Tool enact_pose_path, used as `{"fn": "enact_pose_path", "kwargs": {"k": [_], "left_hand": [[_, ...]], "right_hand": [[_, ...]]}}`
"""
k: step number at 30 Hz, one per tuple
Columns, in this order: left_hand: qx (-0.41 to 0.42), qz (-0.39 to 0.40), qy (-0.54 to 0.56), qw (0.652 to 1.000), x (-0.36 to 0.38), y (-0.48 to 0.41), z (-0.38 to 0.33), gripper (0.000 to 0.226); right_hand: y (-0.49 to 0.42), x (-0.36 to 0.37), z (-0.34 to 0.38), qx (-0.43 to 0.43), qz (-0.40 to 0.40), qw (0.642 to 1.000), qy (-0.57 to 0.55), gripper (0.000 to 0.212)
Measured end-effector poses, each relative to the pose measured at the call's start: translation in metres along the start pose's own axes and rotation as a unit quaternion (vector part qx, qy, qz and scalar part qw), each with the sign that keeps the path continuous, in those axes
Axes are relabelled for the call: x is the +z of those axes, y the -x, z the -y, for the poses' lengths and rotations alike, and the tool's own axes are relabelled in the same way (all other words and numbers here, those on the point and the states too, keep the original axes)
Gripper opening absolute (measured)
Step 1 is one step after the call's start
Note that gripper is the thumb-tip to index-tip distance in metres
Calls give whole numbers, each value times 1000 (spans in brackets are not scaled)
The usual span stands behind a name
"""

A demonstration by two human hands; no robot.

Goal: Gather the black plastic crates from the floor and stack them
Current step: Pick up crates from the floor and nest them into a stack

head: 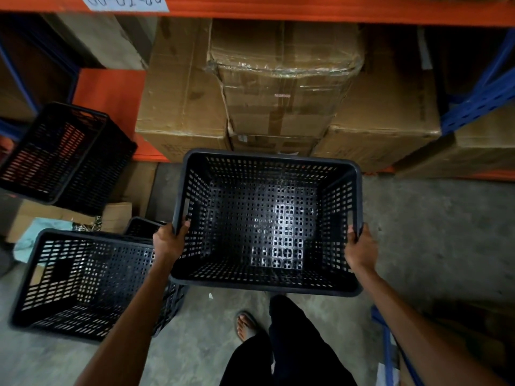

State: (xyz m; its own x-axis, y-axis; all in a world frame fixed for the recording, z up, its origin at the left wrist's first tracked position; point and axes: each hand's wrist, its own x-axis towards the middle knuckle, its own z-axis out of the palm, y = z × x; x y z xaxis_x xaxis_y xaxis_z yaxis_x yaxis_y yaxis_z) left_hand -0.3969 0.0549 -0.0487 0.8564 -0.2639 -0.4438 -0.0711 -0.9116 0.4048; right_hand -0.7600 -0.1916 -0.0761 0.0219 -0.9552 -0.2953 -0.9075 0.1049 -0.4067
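Held crate (pixel 267 221) off floor, open side up: left hand (pixel 170 240) and right hand (pixel 361 246) each clamped on a side rim. Looks light, rigid; rims suit gripping. Left of it floor crate (pixel 83 285); farther left tilted crate (pixel 64 154).

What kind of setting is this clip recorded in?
Most likely a warehouse or stockroom: an orange and blue steel rack with a paper label, taped cardboard cartons stored on its lower level, and a bare concrete floor where black plastic crates stand.
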Motion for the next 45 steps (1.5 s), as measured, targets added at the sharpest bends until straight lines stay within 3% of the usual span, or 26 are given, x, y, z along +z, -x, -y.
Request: {"fn": "enact_pose_path", "kwargs": {"k": [13,15,17,21,26,33,45], "left_hand": [[19,18,-21,999,9,-5,8,55],[63,17,-58,996,3,-5,10,51],[138,12,-87,987,0,-3,14,67],[296,-37,-112,948,8,-4,12,94],[306,-60,-205,928,20,-8,13,88],[345,-25,-204,916,22,-23,22,78],[328,21,-220,918,9,-4,-1,87]], "right_hand": [[1,-1,-17,-83,-6,997,-6,33],[12,0,-13,-99,-15,995,-21,41],[16,-2,-9,-129,-28,991,1,58],[11,-10,-8,-224,-24,960,164,72],[3,-3,-13,-211,-26,961,177,72],[-7,8,-17,-258,6,951,169,62],[2,-13,-5,-262,35,940,217,76]]}}
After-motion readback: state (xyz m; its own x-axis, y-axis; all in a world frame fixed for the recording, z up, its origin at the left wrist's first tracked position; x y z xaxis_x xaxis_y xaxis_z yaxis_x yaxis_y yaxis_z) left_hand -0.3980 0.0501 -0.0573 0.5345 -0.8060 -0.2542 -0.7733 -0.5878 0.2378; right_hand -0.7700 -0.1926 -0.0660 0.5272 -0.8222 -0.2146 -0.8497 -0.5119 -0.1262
